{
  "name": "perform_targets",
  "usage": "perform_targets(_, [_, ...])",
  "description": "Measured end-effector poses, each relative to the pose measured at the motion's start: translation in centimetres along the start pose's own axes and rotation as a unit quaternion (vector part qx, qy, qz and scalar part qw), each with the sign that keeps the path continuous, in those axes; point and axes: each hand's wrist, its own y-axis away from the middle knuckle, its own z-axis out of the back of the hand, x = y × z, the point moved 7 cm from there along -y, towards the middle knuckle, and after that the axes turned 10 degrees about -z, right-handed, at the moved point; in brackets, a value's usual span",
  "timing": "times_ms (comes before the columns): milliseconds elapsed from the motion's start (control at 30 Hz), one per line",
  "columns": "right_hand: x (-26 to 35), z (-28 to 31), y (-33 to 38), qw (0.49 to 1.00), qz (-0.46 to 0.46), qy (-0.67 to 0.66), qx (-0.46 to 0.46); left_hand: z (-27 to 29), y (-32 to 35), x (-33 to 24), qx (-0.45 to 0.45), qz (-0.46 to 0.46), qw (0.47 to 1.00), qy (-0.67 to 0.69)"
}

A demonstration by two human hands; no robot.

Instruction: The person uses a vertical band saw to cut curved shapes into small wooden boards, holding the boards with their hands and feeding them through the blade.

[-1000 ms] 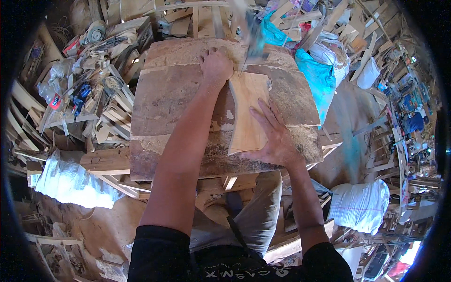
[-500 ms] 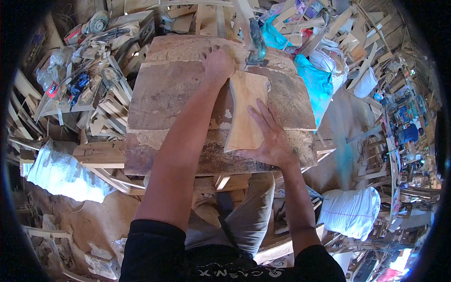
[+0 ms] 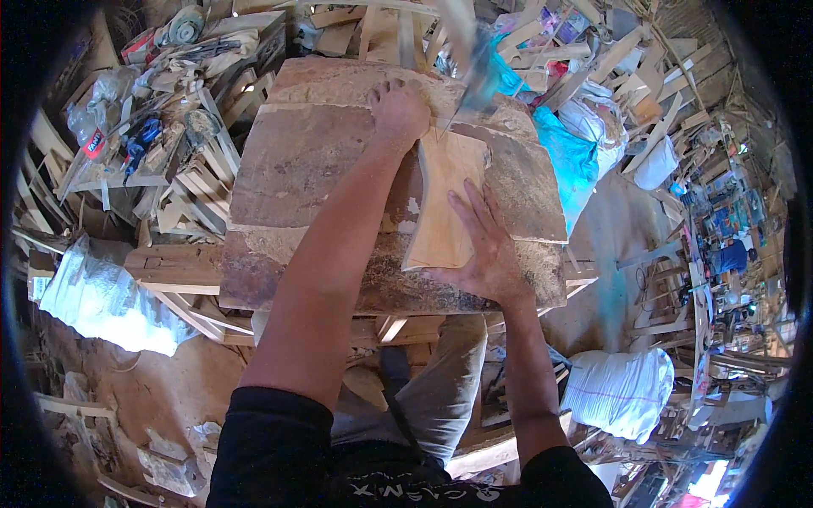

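A pale wooden board [image 3: 445,199] with curved sides lies flat on a worn, dusty work table [image 3: 305,161]. My right hand [image 3: 487,245] rests on its right side, fingers spread over the top and thumb stretched along the near end. Close against its far left corner, my left hand [image 3: 400,110] presses on the table with fingers curled; its thumb and whatever it may hold are hidden. At the board's far end stands a thin saw blade [image 3: 450,121], below a motion-smeared saw arm [image 3: 481,80].
Wood offcuts, a plastic bottle [image 3: 87,131] and a blue power tool [image 3: 142,140] crowd a bench at left. A turquoise sheet [image 3: 572,161] hangs by the table's right edge. White sacks [image 3: 622,389] stand at lower right; more scrap wood [image 3: 618,63] lies behind.
The saw arm's lower end has lifted from the board's far end and is blurred, baring the blade. Both hands and the board hold nearly the same place; the view has shifted slightly.
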Motion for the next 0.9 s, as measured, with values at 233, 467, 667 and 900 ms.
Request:
perform_targets(233, [-0.1,-0.2,-0.1,0.999,0.023,-0.002,-0.028,-0.1,-0.3,0.0,0.016,0.008,1.000,0.007])
perform_targets(467, [0.4,0.0,-0.4,0.999,0.024,0.003,-0.030,-0.7,-0.5,0.4,0.009,-0.007,1.000,-0.006])
perform_targets(667, [0.6,-0.1,-0.6,0.999,0.015,0.015,-0.026,-1.2,-1.0,0.9,0.002,-0.010,1.000,-0.003])
perform_targets(900, [0.0,-0.6,-0.6,0.999,0.011,0.033,-0.017,-0.8,-0.9,0.3,0.014,0.013,1.000,0.005])
